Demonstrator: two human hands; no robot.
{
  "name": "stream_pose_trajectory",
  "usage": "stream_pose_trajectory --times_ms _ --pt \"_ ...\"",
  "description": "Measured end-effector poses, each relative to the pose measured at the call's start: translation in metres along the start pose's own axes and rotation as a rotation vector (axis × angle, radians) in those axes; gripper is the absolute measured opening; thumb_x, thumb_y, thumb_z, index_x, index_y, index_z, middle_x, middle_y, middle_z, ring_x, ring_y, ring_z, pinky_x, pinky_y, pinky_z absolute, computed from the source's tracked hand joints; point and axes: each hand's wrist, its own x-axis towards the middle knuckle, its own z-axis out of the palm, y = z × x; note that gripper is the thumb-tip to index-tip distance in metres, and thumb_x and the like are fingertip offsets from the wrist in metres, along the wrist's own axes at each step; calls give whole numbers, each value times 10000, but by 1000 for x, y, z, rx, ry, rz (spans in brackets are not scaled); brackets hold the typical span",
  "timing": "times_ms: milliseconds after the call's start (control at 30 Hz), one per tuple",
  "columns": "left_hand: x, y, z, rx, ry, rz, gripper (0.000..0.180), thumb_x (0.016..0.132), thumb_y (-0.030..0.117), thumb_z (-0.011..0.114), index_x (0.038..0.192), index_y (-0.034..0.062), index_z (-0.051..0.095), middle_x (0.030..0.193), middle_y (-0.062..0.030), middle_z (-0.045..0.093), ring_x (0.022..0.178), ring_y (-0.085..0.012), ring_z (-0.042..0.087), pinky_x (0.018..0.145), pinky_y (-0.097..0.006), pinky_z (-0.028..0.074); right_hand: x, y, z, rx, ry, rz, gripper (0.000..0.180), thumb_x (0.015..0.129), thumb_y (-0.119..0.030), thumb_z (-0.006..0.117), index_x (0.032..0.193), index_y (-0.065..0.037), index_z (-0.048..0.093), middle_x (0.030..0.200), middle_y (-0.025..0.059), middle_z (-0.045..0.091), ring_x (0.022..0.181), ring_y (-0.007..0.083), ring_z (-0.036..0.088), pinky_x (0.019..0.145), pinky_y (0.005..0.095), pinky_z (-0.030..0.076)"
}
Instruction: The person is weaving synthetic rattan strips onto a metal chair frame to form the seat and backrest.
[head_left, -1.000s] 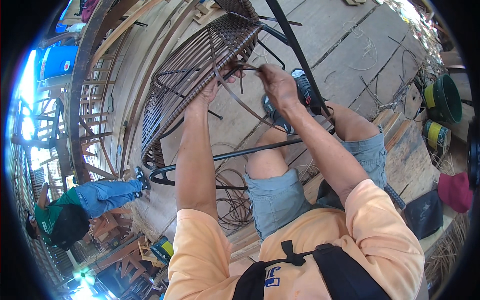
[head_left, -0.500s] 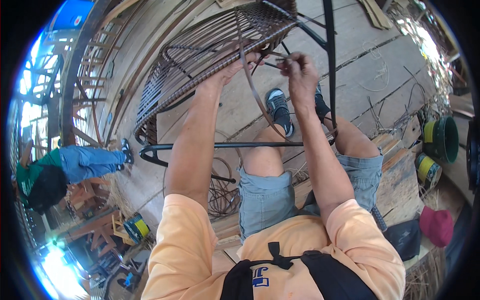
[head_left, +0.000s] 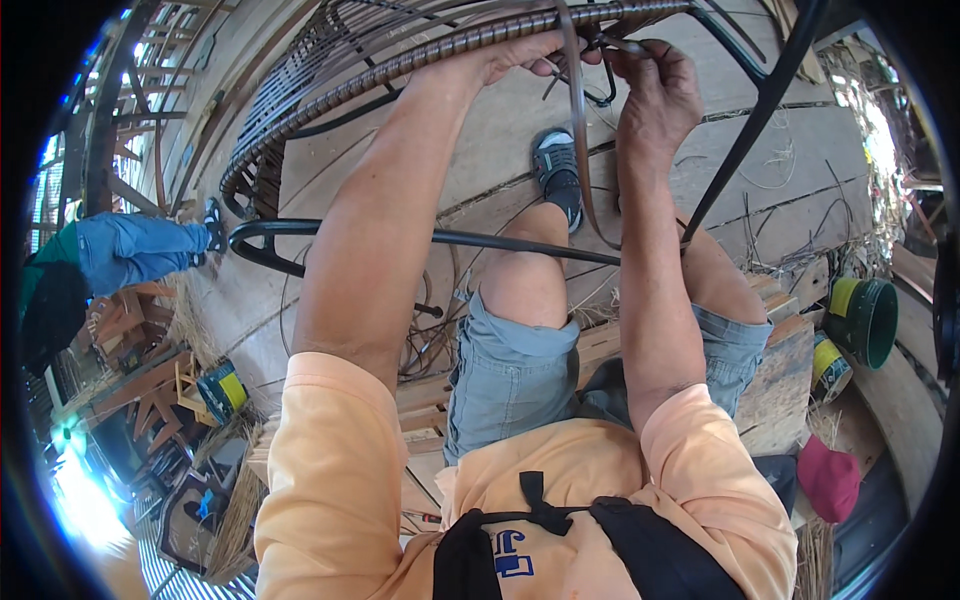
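A black metal chair frame (head_left: 440, 238) stands in front of me, its rim wrapped in brown rattan strip (head_left: 420, 62). My left hand (head_left: 520, 55) grips the wrapped rim near the top. My right hand (head_left: 655, 85) is closed on a loose brown rattan strip (head_left: 580, 150) that hangs down from the rim between both hands. Woven dark strands fill the frame at the upper left. My knees and one shoe show below the frame.
A person in blue trousers (head_left: 130, 248) stands at the left on the plank floor. Green buckets (head_left: 865, 320) and a red cloth (head_left: 828, 478) lie at the right. A small can (head_left: 222, 390) and wooden frames sit at the lower left.
The view has closed in on the frame. Both hands have risen to the top of the picture, still working the strip at the wrapped rim.
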Motion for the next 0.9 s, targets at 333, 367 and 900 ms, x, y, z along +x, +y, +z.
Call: stream_pose_trajectory --times_ms 333,367,900 --pt "-2 -3 6 -185 4 16 241 807 210 630 981 44 628 842 -51 640 774 -120 602 614 -249 474 15 1 -14 205 -195 -32 78 855 10 519 915 22 567 842 92 627 752 157 620 692 256 503" --pt "0 -3 8 -204 0 21 242 812 211 625 985 43 626 846 -51 637 775 -121 600 617 -250 474 17 0 -16 648 -239 102 74 859 5 489 878 3 560 843 77 609 754 145 586 691 262 479" --pt "-1 -6 3 -321 -92 143 262 883 228 547 1043 25 592 914 -50 596 789 -123 552 675 -272 475 4 6 -4 -109 -167 59 85 876 -52 533 918 -2 587 888 91 637 738 150 597 668 262 502"
